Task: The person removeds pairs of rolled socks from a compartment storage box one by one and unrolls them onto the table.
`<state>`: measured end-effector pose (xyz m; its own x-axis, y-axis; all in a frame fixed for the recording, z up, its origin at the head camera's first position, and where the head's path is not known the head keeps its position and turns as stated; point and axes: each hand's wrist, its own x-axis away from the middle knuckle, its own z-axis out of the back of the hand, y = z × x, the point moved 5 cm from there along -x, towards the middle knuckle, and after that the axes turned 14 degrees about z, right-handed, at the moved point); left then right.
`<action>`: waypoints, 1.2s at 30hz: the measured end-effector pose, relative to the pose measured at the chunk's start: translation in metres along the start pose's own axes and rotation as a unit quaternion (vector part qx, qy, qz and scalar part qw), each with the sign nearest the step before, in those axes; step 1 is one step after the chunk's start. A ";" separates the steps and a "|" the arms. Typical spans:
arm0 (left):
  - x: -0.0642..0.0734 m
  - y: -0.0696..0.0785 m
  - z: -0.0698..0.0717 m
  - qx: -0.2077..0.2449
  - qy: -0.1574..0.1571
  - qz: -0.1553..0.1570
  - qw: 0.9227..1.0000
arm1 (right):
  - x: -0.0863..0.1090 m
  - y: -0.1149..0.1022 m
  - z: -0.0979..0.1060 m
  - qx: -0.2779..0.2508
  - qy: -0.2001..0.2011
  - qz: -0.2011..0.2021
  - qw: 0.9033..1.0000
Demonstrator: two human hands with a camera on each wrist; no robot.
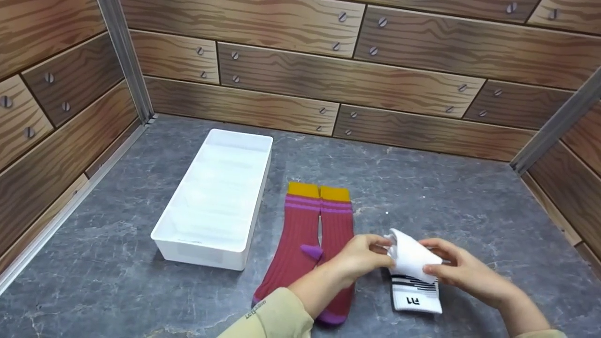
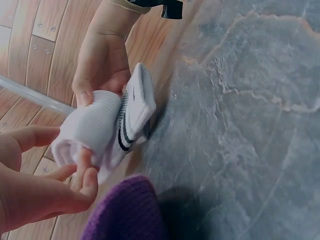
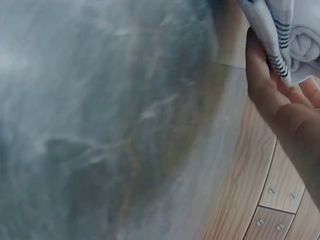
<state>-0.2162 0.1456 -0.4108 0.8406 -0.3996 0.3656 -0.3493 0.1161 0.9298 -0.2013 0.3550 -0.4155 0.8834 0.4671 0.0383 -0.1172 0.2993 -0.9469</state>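
A pair of white socks (image 1: 414,257) with black stripes and dark lettering on the cuff is folded up between both hands at the right. My left hand (image 1: 362,259) grips the folded part's left edge. In the left wrist view, fingers of that hand (image 2: 47,192) reach into the opening of the rolled sock (image 2: 90,125). On the other side, my right hand (image 1: 462,268) pinches the fold between thumb and fingers. The striped cuff hangs below the fold, towards me. Maroon socks (image 1: 300,234) with mustard cuffs lie flat beside it, partly hidden under my left forearm.
A long white open bin (image 1: 202,253) stands left of the maroon socks. Wood-patterned walls (image 1: 277,65) enclose the grey marbled tabletop (image 1: 460,197) at the back and both sides.
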 end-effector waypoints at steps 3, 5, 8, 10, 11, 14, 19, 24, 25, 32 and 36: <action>0.000 -0.001 0.001 -0.010 -0.001 0.005 1.000 | -0.001 0.004 -0.001 0.040 -0.001 -0.010 0.999; 0.001 -0.001 0.002 -0.015 -0.001 0.005 1.000 | -0.002 0.005 -0.001 0.063 0.000 -0.007 0.998; 0.006 0.001 0.002 -0.026 0.006 -0.010 1.000 | -0.003 0.002 0.000 0.099 0.012 0.021 0.995; 0.011 0.003 0.001 -0.051 0.005 -0.027 0.998 | -0.002 -0.001 0.001 0.123 0.035 0.055 0.990; 0.013 0.004 -0.001 -0.073 0.000 -0.040 0.997 | -0.002 -0.002 0.003 0.131 0.050 0.072 0.987; 0.019 0.008 -0.011 -0.162 -0.050 -0.085 0.982 | -0.001 -0.006 0.006 0.150 0.091 0.122 0.977; 0.019 0.003 -0.031 -0.288 -0.151 -0.123 0.938 | 0.000 -0.006 0.007 0.165 0.114 0.157 0.967; 0.010 -0.009 -0.041 -0.327 -0.184 -0.104 0.921 | 0.000 -0.009 0.008 0.199 0.133 0.174 0.955; 0.009 -0.010 -0.043 -0.333 -0.187 -0.106 0.918 | 0.000 -0.010 0.008 0.204 0.138 0.181 0.952; 0.005 -0.014 -0.045 -0.369 -0.188 -0.120 0.902 | -0.001 -0.017 0.007 0.210 0.132 0.231 0.941; 0.006 -0.015 -0.045 -0.401 -0.187 -0.124 0.888 | -0.003 -0.016 0.003 0.261 0.116 0.229 0.931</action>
<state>-0.1871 0.1825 -0.4208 0.6010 -0.7606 0.2456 0.3617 0.5328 0.7651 -0.2031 0.3517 -0.3991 0.7530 0.4717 -0.4588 -0.6572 0.5035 -0.5610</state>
